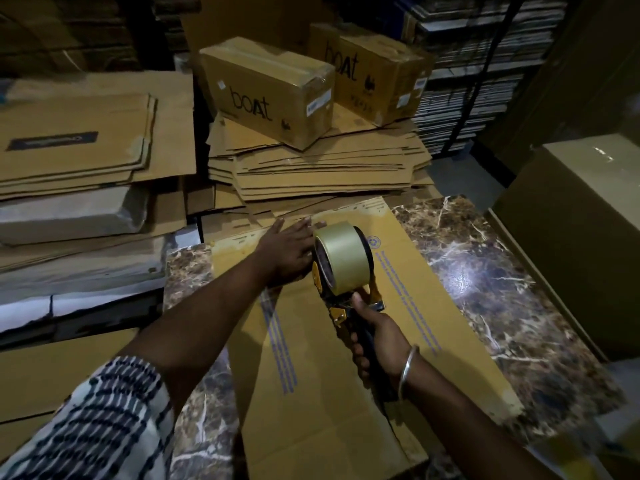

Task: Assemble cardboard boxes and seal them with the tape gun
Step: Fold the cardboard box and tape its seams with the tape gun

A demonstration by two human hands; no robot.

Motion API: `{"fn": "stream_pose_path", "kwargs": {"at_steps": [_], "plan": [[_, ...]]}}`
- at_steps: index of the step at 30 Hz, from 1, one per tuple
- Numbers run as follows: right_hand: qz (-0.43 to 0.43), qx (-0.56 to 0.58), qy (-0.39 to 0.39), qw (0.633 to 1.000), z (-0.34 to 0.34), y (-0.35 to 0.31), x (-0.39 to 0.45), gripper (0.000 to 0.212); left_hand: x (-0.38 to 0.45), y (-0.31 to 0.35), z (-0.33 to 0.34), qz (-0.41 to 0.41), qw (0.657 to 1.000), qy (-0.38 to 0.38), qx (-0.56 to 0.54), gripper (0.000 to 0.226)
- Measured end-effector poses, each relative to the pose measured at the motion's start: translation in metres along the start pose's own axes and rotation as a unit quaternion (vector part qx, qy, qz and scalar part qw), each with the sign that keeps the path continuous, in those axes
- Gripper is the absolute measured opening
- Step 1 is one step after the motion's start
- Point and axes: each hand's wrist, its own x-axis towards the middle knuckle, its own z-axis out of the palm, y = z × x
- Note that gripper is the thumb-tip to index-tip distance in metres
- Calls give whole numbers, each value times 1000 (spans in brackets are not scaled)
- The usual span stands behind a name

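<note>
"boAt" lettering on sealed box (266, 91)

Brown marble-patterned tabletop (502, 271), dark shelving stacked with flat sheets (478, 81) behind its far right corner, plastic-wrapped white bundles (69, 216) to its left, large olive panel (571, 237) against its right edge

Single cam on my head, wide-angle, looking forward and down, close over my left hand (289, 245) and right hand (379, 337) on the marble table (502, 271), cardboard stacks (311, 168) beyond.
</note>
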Motion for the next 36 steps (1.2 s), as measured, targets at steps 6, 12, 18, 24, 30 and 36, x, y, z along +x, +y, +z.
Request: {"fn": "stream_pose_path", "kwargs": {"at_steps": [6,12,18,24,30,36], "plan": [[11,9,1,1000,0,-27,22,68,22,-9,-11,-60,995,-27,70,59],[8,-14,-22,1000,-2,-58,47,75,50,-27,-18,-115,985,-92,94,57],[12,-5,-11,1000,-6,-48,42,74,45,-27,-16,-99,992,-59,57,59],[2,-2,-34,999,-31,-5,2,69,43,-23,-15,-105,993,-38,51,62],[-10,0,-28,1000,-31,2,-4,68,31,1,-6,-130,990,38,36,60],[-13,-11,-31,999,-31,2,1,72,14,32,8,-7,999,-37,-38,80]]}}
